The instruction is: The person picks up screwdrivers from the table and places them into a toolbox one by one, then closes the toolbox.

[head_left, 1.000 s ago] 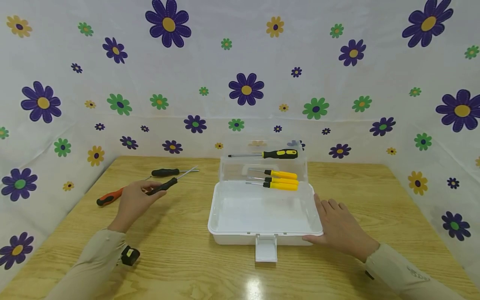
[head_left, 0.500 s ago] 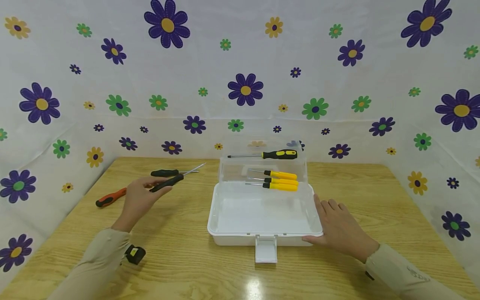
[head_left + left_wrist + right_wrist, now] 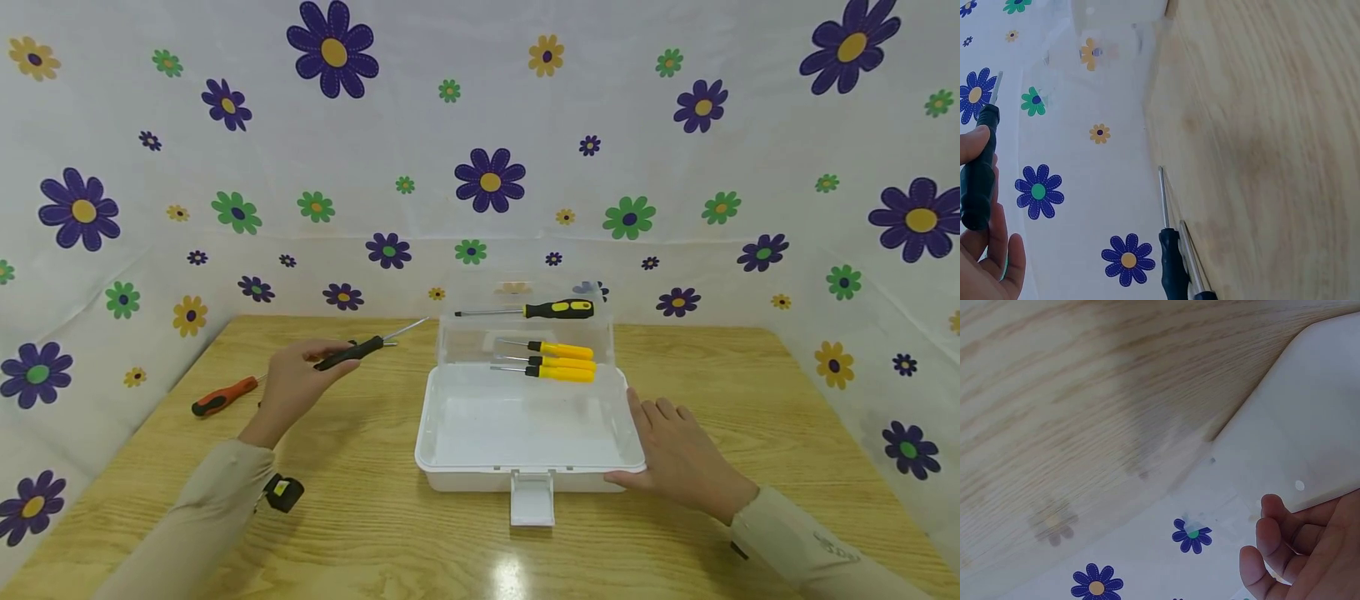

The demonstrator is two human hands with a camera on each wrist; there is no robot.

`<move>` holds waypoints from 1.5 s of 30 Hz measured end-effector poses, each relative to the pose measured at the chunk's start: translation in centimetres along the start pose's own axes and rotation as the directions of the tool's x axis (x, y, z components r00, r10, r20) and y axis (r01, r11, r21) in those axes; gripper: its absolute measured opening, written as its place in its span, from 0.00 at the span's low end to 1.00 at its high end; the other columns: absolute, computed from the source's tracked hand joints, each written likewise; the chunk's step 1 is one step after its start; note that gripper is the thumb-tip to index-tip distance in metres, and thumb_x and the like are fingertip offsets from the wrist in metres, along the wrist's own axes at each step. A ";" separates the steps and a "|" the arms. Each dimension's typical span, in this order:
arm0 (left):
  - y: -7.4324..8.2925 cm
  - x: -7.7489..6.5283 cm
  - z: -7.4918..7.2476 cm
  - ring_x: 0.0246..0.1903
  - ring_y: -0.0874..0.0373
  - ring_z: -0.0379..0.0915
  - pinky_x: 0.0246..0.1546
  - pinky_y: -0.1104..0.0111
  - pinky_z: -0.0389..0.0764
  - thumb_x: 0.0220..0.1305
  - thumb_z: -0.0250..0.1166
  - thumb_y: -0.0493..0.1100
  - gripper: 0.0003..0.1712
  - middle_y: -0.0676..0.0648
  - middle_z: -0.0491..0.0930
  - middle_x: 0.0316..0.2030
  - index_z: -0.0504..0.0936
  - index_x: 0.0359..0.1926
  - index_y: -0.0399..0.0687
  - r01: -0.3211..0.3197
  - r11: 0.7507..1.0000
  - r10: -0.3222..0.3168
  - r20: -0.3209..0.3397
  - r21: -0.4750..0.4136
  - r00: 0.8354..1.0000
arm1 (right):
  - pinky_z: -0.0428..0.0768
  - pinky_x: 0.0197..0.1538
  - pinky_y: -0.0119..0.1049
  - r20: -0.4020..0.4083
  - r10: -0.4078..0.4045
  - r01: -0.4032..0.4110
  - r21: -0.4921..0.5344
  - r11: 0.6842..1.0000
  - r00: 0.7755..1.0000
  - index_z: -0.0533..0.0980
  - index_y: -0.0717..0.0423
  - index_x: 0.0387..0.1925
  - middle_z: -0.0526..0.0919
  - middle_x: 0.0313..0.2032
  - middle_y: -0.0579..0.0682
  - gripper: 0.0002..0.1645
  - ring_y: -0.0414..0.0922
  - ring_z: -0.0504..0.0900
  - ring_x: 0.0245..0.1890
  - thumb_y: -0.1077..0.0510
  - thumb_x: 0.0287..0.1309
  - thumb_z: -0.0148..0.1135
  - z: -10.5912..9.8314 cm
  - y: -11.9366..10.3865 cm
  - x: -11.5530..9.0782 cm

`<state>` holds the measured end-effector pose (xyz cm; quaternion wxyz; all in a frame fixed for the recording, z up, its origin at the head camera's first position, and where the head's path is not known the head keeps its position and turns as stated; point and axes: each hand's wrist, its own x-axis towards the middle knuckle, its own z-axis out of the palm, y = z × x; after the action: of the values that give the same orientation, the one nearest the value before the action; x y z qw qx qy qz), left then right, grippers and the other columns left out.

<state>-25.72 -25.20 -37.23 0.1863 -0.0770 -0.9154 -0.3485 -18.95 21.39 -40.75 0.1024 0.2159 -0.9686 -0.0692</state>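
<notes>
My left hand (image 3: 303, 375) pinches a black-handled screwdriver (image 3: 352, 353) between thumb and fingers, its shaft pointing up and to the right, raised over the table. Behind it lies another black-handled screwdriver (image 3: 1174, 262), mostly hidden in the head view. My right hand (image 3: 682, 454) rests against the right side of an open white toolbox (image 3: 459, 479), thumb at the front edge and fingers along the side wall; the right wrist view shows these fingers loosely bent. Three yellow screwdrivers (image 3: 566, 362) and a black-and-yellow screwdriver (image 3: 558, 309) lie in its transparent lid (image 3: 450, 342), which is folded back.
An orange-and-black screwdriver (image 3: 225, 396) lies on the wooden table (image 3: 375, 533) left of my left hand. The box's latch (image 3: 532, 504) hangs down at the front. A flowered cloth (image 3: 405, 142) stands behind and on both sides.
My left hand has moved right and slightly up with the black-handled screwdriver, uncovering more of the orange one. The right hand and the toolbox have stayed in place.
</notes>
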 end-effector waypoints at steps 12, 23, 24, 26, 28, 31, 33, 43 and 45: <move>1.5 1.4 0.4 0.29 0.57 0.72 0.28 0.73 0.70 0.54 0.70 0.45 0.16 0.39 0.84 0.35 0.85 0.42 0.39 -0.042 0.998 0.043 0.031 -0.040 0.999 | 0.75 0.51 0.52 0.018 0.012 -0.012 0.012 1.000 1.000 0.61 0.68 0.65 0.78 0.48 0.61 0.66 0.55 0.75 0.47 0.20 0.40 0.55 -0.1 -0.1 0.0; 2.7 2.7 1.2 0.36 0.50 0.76 0.35 0.67 0.71 0.54 0.70 0.46 0.17 0.39 0.84 0.39 0.85 0.43 0.40 -0.046 0.998 0.049 0.067 -0.054 0.997 | 0.74 0.53 0.52 0.026 0.019 -0.020 0.022 1.000 0.999 0.60 0.68 0.66 0.77 0.49 0.61 0.66 0.55 0.75 0.48 0.21 0.40 0.57 -0.2 -0.1 0.1; 2.8 2.8 1.2 0.38 0.49 0.76 0.38 0.66 0.72 0.54 0.70 0.46 0.17 0.39 0.84 0.41 0.85 0.43 0.40 -0.042 0.997 0.046 0.071 -0.060 0.996 | 0.74 0.53 0.52 0.029 0.021 -0.022 0.024 0.999 0.999 0.60 0.68 0.66 0.77 0.49 0.62 0.66 0.56 0.75 0.48 0.21 0.40 0.57 -0.2 -0.1 0.2; 3.0 3.0 1.4 0.43 0.46 0.76 0.42 0.62 0.72 0.54 0.70 0.45 0.17 0.39 0.83 0.43 0.85 0.43 0.40 -0.034 0.997 0.039 0.082 -0.068 0.996 | 0.74 0.53 0.53 0.037 0.022 -0.023 0.025 0.999 0.999 0.59 0.68 0.66 0.77 0.49 0.62 0.67 0.55 0.75 0.48 0.20 0.40 0.56 -0.2 -0.1 0.3; 3.3 3.1 1.5 0.45 0.45 0.75 0.45 0.59 0.71 0.54 0.70 0.45 0.17 0.39 0.83 0.45 0.85 0.43 0.40 -0.028 0.997 0.035 0.091 -0.078 0.995 | 0.73 0.53 0.53 0.041 0.021 -0.023 0.024 0.999 0.999 0.59 0.68 0.66 0.77 0.50 0.61 0.67 0.55 0.74 0.48 0.20 0.40 0.56 -0.2 -0.1 0.3; 3.6 3.3 1.8 0.46 0.45 0.75 0.47 0.56 0.72 0.54 0.70 0.43 0.17 0.39 0.83 0.45 0.85 0.44 0.39 -0.032 0.996 0.040 0.095 -0.085 0.995 | 0.73 0.53 0.53 0.046 0.022 -0.023 0.020 1.000 0.999 0.60 0.68 0.66 0.77 0.50 0.61 0.67 0.56 0.75 0.48 0.20 0.40 0.56 -0.3 -0.1 0.4; 3.8 3.4 2.0 0.45 0.46 0.75 0.47 0.57 0.72 0.54 0.70 0.43 0.16 0.39 0.83 0.44 0.85 0.43 0.39 -0.040 0.995 0.049 0.093 -0.090 0.994 | 0.74 0.54 0.53 0.048 0.024 -0.025 0.019 1.000 0.999 0.60 0.68 0.66 0.77 0.50 0.62 0.67 0.56 0.75 0.48 0.20 0.40 0.56 -0.3 0.0 0.4; 4.9 3.5 2.9 0.43 0.48 0.76 0.46 0.59 0.73 0.52 0.72 0.41 0.14 0.41 0.84 0.41 0.86 0.41 0.40 -0.086 0.989 0.096 0.082 -0.119 0.992 | 0.74 0.54 0.53 0.057 0.028 -0.029 0.012 1.000 0.998 0.60 0.68 0.66 0.77 0.50 0.62 0.67 0.56 0.75 0.48 0.20 0.40 0.56 -0.4 0.0 0.2; 5.1 3.5 3.0 0.43 0.49 0.76 0.46 0.59 0.73 0.52 0.72 0.41 0.14 0.41 0.84 0.41 0.86 0.41 0.41 -0.102 0.987 0.113 0.087 -0.121 0.990 | 0.74 0.53 0.53 0.057 0.028 -0.029 0.012 1.000 0.998 0.60 0.68 0.66 0.77 0.50 0.62 0.67 0.56 0.75 0.48 0.20 0.40 0.56 -0.3 0.0 0.1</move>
<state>-28.39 -19.40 -34.80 0.1570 -0.1531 -0.8957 -0.3868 -18.95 21.29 -40.41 0.0746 0.2008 -0.9745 -0.0676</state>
